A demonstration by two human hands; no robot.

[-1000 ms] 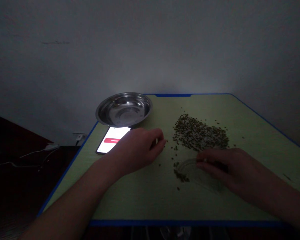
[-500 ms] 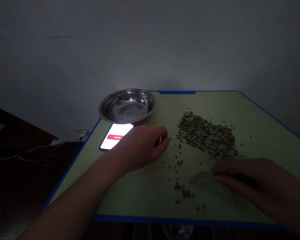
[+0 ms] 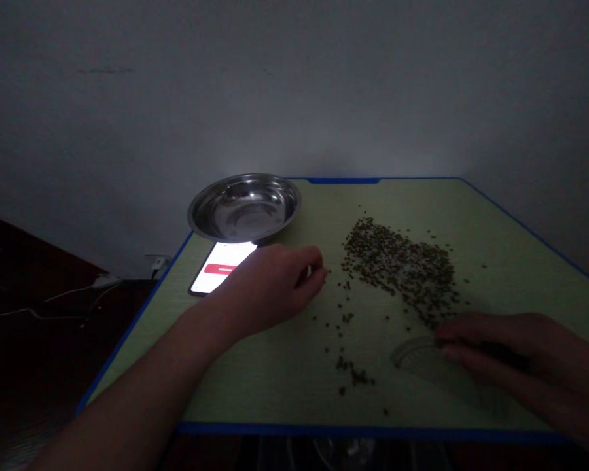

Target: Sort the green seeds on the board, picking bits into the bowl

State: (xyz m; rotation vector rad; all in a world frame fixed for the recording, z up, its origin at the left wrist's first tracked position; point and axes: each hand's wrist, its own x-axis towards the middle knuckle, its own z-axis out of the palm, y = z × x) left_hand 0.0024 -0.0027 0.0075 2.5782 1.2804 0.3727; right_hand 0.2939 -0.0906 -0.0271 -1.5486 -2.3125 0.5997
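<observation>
Transparent dish (image 3: 429, 364), possibly a lid, is pinched by the right hand (image 3: 544, 343); left hand (image 3: 277, 281) closed, dark seeds (image 3: 397, 261) at its three o'clock.

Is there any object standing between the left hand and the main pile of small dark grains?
No other object is visible between the left hand and the pile; only a few loose grains lie on the green tabletop there.

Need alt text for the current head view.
The right hand grips a clear ridged object by its edge, beside small dark pieces scattered on a green table. The left hand, fingers curled, is near a lit phone and steel bowl.
</observation>
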